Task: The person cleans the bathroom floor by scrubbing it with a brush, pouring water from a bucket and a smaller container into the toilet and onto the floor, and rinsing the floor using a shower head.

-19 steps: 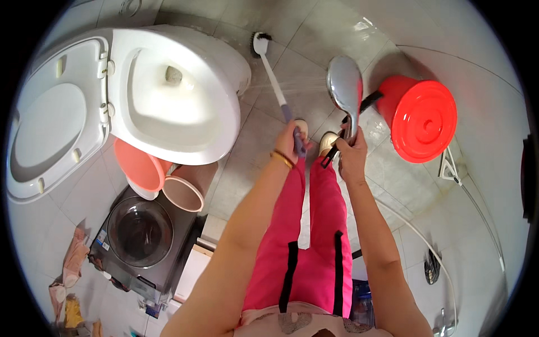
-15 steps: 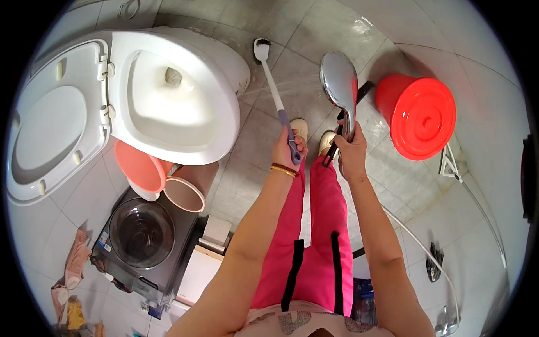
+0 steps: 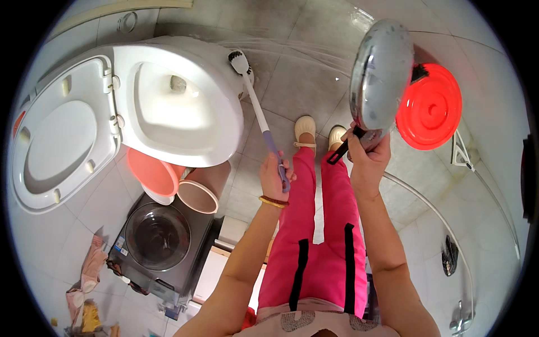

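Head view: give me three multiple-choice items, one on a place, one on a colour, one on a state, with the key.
1. Where is the head of the brush?
A. against the outer side of the toilet bowl
B. inside the red bucket
C. on the washing machine

2. What colour are the trousers?
A. grey
B. pink with black stripes
C. white

3. How is the toilet lid?
A. shut over the bowl
C. taken off and lying on the washing machine
B. swung open

Key:
1 A, the left hand holds the long handle and the bristle end lies by the bowl's outer side.
2 B, both legs are bright pink with a dark stripe each.
3 B, the lid lies back to the left and the bowl is open.
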Motion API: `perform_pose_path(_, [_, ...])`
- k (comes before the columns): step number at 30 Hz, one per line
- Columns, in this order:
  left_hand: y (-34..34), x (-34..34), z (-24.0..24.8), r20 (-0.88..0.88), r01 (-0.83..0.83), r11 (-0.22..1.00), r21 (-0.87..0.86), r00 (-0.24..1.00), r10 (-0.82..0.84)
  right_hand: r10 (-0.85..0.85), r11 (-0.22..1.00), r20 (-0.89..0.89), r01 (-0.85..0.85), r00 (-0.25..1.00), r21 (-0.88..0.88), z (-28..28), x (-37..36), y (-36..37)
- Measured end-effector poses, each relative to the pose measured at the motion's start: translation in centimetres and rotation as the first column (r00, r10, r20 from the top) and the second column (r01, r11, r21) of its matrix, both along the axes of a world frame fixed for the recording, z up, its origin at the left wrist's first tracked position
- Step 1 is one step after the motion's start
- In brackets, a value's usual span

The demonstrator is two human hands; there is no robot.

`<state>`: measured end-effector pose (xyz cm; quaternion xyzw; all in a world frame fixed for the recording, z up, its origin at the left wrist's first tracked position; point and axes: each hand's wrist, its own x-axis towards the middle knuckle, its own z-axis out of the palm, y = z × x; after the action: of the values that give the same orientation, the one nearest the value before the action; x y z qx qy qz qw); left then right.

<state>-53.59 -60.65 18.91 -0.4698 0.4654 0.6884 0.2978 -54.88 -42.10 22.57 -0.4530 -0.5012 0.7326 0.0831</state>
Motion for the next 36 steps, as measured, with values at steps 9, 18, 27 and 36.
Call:
perform_pose_path(9, [0.5,-0.9,3.9,0.005,0.175,0.982,-0.066,0.985,-0.175,0.167,0.981,0.037,-0.170,0.985,0.091,2.2,3.1,1.0])
perform_pose_path(18, [1.7,-1.9,-2.5,0.187,-0.129,0.916,0.379,0.980,0.061,0.119,0.990,0.114,-0.110,0.986,-0.086,0.8,5.0,1.3])
perform_pose_path(27, [-2.4,-3.4,-3.5,0.227,0.200,0.980,0.002,0.954,-0.195,0.190,0.969,0.059,-0.178,0.980,-0.172,-1.3,8.9,-3.0])
perform_pose_path(36, [-3.6,-9.7,-4.0,0.122,0.688,0.704,-0.176,0.725,-0.678,0.171,0.981,0.106,-0.159,0.980,-0.114,-1.5,8.2,-2.9])
